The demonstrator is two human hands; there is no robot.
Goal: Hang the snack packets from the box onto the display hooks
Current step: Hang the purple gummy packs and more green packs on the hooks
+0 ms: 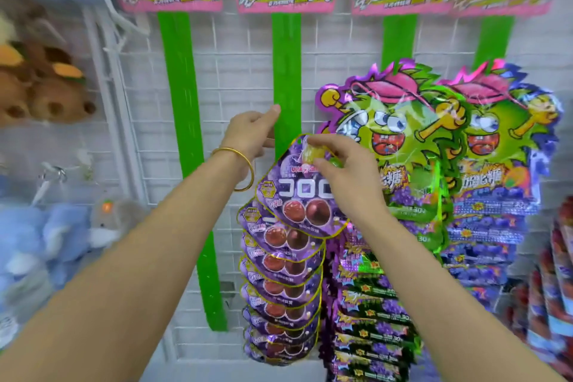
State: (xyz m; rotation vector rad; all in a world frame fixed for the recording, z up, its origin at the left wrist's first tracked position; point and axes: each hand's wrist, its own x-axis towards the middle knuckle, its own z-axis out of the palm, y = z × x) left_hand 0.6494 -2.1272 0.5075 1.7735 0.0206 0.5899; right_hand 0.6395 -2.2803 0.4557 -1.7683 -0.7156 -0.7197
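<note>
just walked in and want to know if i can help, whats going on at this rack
A person is stocking a white wire grid. Their right hand pinches the top of a purple packet with its fingers, holding it at a green strip, while the left hand grips that strip just above. A column of matching packets already hangs below on the same strip. Whether the held packet is hooked on yet cannot be seen.

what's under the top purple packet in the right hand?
Below the top packet, more purple packets overlap in a column. The green strip runs down behind them; its hooks are covered by packets and the right hand.
</note>
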